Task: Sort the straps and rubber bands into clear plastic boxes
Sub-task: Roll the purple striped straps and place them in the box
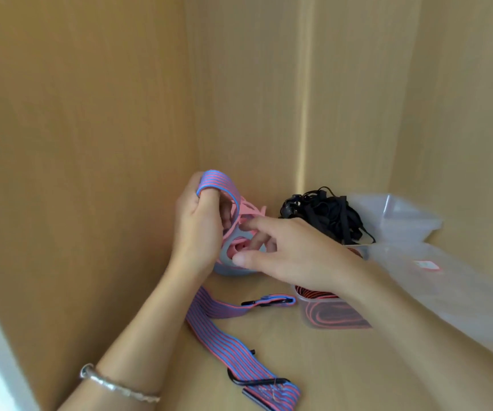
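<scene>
My left hand (199, 229) grips a blue-and-pink striped strap (224, 330); one loop of it runs over my fingers, and the rest trails down across the wooden shelf to a black hook. Just right of it, my right hand (284, 247) reaches into a tangle of pink and grey rubber bands (241, 232), fingers curled among them. A clear plastic box (325, 310) under my right wrist holds a red-and-black strap. A heap of black bands (328, 215) lies behind it.
An empty clear box (399, 218) stands at the back right, with a clear lid or bag (447, 280) bearing a red label in front of it. Wooden walls close in the shelf on the left, back and right.
</scene>
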`<state>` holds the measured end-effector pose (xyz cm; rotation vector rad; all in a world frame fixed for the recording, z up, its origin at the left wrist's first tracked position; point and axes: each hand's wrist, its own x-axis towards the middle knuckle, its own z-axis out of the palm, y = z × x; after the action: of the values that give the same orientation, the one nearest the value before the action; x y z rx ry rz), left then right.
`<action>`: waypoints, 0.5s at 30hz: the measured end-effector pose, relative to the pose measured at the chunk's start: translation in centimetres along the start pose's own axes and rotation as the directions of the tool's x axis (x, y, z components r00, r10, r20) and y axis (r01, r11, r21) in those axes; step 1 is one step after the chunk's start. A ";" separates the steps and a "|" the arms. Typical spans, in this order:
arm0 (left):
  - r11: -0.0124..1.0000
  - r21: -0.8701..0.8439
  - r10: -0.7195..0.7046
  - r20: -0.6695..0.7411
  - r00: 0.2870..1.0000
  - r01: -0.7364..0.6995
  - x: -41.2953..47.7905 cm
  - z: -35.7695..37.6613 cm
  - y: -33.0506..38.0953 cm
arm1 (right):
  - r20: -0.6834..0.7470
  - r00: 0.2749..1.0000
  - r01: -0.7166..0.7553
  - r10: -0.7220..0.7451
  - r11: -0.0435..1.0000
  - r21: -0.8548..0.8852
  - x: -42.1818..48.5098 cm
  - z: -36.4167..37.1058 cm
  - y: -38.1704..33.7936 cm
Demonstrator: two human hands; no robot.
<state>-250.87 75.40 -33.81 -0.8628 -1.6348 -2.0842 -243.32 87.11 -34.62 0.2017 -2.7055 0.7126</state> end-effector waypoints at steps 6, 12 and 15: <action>0.954 -0.297 0.052 0.319 0.946 0.047 -0.5 -0.1 0.0 | -0.216 0.976 -0.003 0.020 0.997 0.076 -0.2 0.1 -0.4; 0.993 -0.112 0.071 0.344 0.936 -0.034 -1.2 1.0 -0.2 | -0.322 0.939 -0.059 0.120 0.979 0.194 0.2 -0.1 1.0; 0.991 0.124 -0.065 0.151 0.986 0.046 -0.4 0.5 -1.3 | -0.270 0.961 -0.037 0.054 0.997 0.069 -0.5 -0.7 0.8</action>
<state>-251.22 76.23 -34.95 -0.9704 -1.8636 -1.9744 -242.86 88.20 -34.64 0.0518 -2.4353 0.7783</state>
